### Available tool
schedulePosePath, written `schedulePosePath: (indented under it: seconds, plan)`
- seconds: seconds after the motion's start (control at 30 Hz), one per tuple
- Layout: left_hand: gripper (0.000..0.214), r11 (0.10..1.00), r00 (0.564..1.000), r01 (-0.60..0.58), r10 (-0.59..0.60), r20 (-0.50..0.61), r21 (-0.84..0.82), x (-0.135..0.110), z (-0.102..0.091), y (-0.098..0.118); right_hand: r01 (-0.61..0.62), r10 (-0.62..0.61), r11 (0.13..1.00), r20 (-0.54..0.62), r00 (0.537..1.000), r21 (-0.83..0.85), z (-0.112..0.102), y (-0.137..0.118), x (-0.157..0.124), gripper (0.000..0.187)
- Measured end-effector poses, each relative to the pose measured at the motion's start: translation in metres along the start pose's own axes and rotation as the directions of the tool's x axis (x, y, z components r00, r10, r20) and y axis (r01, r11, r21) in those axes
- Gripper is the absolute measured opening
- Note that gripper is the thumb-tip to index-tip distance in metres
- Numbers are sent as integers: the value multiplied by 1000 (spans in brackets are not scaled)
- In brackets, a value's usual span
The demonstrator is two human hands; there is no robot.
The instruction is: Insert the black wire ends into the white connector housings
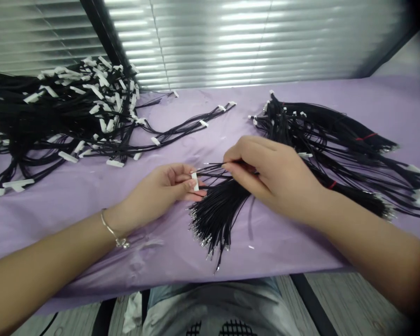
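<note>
Between the thumb and fingers of my left hand (177, 184) is a small white connector (195, 181), held upright. Several thin black wires run from its side toward my right hand (262, 170). That hand pinches a black wire (215, 165) between thumb and index finger, just right of the connector. Below the two hands a bundle of black wires (220, 210) fans out on the cloth, bare metal terminals at its near end. The bundle's other end passes under my right hand and is hidden there.
A big heap of black cables with white connectors (98, 88) lies at the left. Tied wire bundles (336, 123) lie at the right on the purple tablecloth (126, 266). Window blinds (231, 42) stand behind the table. A tiny white scrap (251, 247) lies near the front edge.
</note>
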State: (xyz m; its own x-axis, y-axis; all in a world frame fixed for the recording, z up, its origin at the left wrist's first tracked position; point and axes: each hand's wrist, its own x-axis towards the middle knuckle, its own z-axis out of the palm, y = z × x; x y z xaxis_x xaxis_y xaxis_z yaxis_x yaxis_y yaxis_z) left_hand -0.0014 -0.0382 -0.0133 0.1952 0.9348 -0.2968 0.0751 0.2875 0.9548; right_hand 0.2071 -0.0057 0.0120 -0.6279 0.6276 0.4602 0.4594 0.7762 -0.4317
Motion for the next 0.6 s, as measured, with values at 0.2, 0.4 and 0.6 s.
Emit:
schedulePosePath:
  seconds: [0.2, 0.4, 0.6]
  plan:
    - [12, 1000, 1000, 6, -6, 28, 3, 1, 0, 1, 160, -160, 987, 228, 960, 19, 10, 9, 0, 23]
    - [13, 996, 998, 55, -53, 28, -75, 1, -2, 3, -172, 132, 971, 226, 965, 166, 30, 13, -1, 15]
    - [7, 976, 993, 116, -110, 44, -183, 3, -7, 6, -347, 283, 817, 205, 937, 460, 34, 16, -1, 14]
